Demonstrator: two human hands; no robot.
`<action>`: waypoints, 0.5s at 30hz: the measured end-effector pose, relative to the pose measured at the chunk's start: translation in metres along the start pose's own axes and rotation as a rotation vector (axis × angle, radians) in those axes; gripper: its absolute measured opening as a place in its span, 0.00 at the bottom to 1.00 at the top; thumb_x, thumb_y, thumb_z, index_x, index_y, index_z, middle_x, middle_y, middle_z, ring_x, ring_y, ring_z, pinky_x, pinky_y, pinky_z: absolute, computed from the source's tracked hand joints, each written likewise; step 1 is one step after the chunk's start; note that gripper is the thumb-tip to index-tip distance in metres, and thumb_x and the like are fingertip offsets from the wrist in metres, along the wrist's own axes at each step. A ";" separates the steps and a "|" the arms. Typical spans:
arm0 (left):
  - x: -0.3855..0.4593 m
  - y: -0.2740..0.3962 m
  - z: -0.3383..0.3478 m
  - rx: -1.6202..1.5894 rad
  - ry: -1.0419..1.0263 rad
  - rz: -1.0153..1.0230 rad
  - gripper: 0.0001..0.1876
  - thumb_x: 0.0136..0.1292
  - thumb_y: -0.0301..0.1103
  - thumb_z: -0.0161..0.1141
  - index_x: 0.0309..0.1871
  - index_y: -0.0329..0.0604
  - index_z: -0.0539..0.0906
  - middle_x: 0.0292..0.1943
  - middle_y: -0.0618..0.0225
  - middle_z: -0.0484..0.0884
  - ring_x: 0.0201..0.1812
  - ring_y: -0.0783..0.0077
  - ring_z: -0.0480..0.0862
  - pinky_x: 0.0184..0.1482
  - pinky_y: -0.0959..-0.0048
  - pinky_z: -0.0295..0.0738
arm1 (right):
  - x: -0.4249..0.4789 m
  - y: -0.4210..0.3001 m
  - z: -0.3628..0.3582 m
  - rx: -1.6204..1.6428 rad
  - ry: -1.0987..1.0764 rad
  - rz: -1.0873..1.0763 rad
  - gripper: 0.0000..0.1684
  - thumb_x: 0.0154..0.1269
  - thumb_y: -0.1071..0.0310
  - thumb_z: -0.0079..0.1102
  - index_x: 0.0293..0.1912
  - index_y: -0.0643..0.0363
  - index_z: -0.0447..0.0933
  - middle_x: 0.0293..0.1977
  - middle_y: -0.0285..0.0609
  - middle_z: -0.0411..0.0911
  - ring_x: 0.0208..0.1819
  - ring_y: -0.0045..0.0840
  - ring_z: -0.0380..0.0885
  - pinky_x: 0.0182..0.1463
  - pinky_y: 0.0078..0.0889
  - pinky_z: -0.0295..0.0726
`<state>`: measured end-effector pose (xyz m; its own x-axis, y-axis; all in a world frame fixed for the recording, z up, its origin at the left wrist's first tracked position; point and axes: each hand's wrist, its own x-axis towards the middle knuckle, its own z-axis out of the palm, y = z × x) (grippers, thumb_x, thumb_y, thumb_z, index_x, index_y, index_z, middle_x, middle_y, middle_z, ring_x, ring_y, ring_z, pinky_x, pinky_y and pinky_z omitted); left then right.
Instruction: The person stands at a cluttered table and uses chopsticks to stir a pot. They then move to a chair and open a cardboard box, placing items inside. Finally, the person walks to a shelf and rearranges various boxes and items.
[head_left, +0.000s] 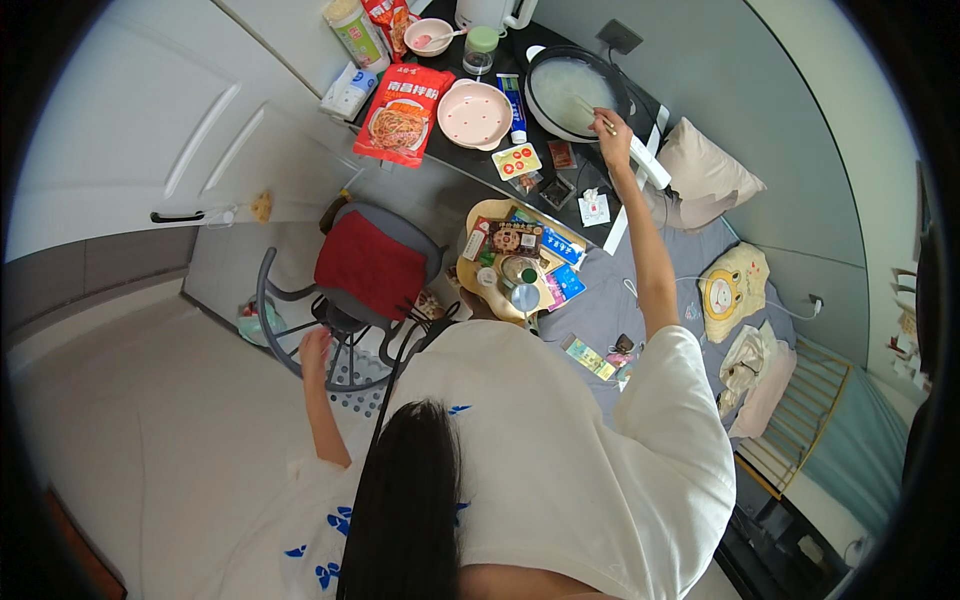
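My right hand (612, 139) grips a pair of pale chopsticks (585, 103), their tips in the cloudy whitish liquid of a white electric pot (531, 109) with a dark rim. What lies in the liquid is hard to make out. My left hand (315, 349) hangs low beside the grey chair (402, 219), close to its curved armrest, and appears to hold nothing; its fingers are blurred. Left of the pot are a blue tube (511, 105), an empty pink bowl (474, 116) with two small handles, and a red noodle packet (405, 112).
Small sachets (559, 190) and a tissue packet (594, 207) lie along the front of the black table (491, 171). Behind stand a lidded glass jar (480, 51), a small pink bowl (429, 36) with a spoon, and a white kettle (487, 15). A wooden stand (474, 281) holds snack boxes.
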<state>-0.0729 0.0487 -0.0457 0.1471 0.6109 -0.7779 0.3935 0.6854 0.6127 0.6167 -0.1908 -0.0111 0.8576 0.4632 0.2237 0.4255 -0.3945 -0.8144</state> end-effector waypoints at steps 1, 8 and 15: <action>0.001 -0.015 -0.025 -0.009 0.030 0.016 0.11 0.59 0.37 0.57 0.43 0.43 0.79 0.34 0.68 0.80 0.36 0.77 0.80 0.33 0.79 0.70 | 0.000 0.001 -0.003 0.000 0.014 0.007 0.12 0.61 0.70 0.53 0.42 0.66 0.77 0.28 0.45 0.81 0.30 0.25 0.82 0.36 0.26 0.78; 0.001 -0.096 -0.105 0.134 0.315 -0.138 0.12 0.54 0.42 0.61 0.35 0.44 0.77 0.21 0.73 0.74 0.18 0.79 0.72 0.17 0.80 0.62 | 0.014 0.013 -0.035 -0.088 0.164 -0.012 0.11 0.67 0.66 0.52 0.41 0.65 0.75 0.26 0.42 0.80 0.27 0.20 0.80 0.32 0.23 0.77; 0.002 -0.147 -0.099 0.312 0.278 -0.356 0.17 0.60 0.44 0.57 0.36 0.35 0.80 0.29 0.65 0.76 0.29 0.69 0.76 0.29 0.65 0.69 | -0.007 -0.021 -0.002 -0.037 0.120 -0.010 0.12 0.68 0.63 0.52 0.35 0.64 0.72 0.23 0.43 0.78 0.25 0.22 0.81 0.29 0.25 0.76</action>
<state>-0.2203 -0.0115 -0.1236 -0.2731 0.4738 -0.8372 0.6320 0.7445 0.2153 0.6019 -0.1875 0.0052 0.8808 0.3699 0.2955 0.4424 -0.4209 -0.7919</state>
